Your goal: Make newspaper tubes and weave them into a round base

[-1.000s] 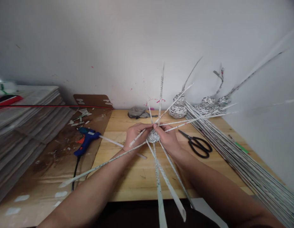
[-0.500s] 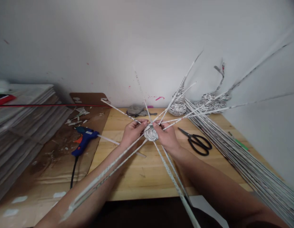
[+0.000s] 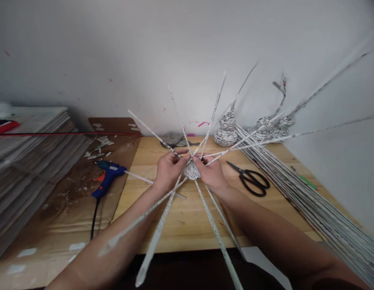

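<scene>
A small round weaving of rolled newspaper strips (image 3: 192,170) is held between both hands above the wooden table. Long paper strips spread out from it on all sides, some toward the wall and some down toward my body. My left hand (image 3: 170,169) pinches its upper left edge with thumb and fingers. On the other side my right hand (image 3: 211,171) grips the upper right edge, thumb on top. Both thumb tips come close together at the weaving's far rim. The fingers beneath are partly hidden.
Black scissors (image 3: 250,179) lie right of my hands, beside a long bundle of paper strips (image 3: 296,197). Finished gourd-shaped weavings (image 3: 225,131) stand against the wall. A blue glue gun (image 3: 107,177) with a glue stick rests on cardboard at left, near stacked newspapers (image 3: 32,153).
The strips have swung with the weaving: one on the near left has dropped lower and one at the back stands more upright. Both hands keep hold in nearly the same place.
</scene>
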Available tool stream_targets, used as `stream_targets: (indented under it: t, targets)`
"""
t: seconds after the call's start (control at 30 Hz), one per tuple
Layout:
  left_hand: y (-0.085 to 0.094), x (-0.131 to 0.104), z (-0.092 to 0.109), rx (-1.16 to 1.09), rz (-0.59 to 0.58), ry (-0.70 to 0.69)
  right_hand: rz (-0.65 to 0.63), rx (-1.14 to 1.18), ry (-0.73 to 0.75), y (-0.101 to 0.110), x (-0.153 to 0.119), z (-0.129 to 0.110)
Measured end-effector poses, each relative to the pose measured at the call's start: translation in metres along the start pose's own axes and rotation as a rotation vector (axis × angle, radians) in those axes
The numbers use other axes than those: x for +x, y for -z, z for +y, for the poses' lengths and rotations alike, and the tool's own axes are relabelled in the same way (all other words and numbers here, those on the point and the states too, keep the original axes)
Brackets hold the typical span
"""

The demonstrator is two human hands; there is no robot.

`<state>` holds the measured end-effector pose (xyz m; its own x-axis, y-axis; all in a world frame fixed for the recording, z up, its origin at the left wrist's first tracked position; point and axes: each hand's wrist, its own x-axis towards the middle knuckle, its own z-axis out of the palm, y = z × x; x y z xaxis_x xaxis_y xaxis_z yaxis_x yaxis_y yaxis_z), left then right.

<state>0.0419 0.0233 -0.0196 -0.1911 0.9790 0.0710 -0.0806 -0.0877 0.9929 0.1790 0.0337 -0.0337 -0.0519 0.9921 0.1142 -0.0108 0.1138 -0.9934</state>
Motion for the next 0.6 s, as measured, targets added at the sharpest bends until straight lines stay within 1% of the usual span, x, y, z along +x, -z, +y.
stream_targets:
  t: [0.1, 0.23, 0.43, 0.6]
  targets:
    - [0.0, 0.0024, -0.0033, -0.123, -0.028, 0.067, 0.001, 0.0, -0.001, 0.0008, 0.0008, -0.0003]
    - [0.0019, 0.0035, -0.0027, -0.142, -0.016, 0.153, 0.009, 0.005, 0.019, 0.0004, 0.0007, 0.0015]
    - [0.0016, -0.0007, 0.0035, -0.182, -0.01, 0.211, 0.01, -0.011, 0.01, -0.0006, 0.0, 0.0007]
    - [0.0028, 0.0008, 0.0011, -0.173, -0.04, 0.203, 0.003, -0.017, 0.023, -0.0003, 0.0002, 0.0009]
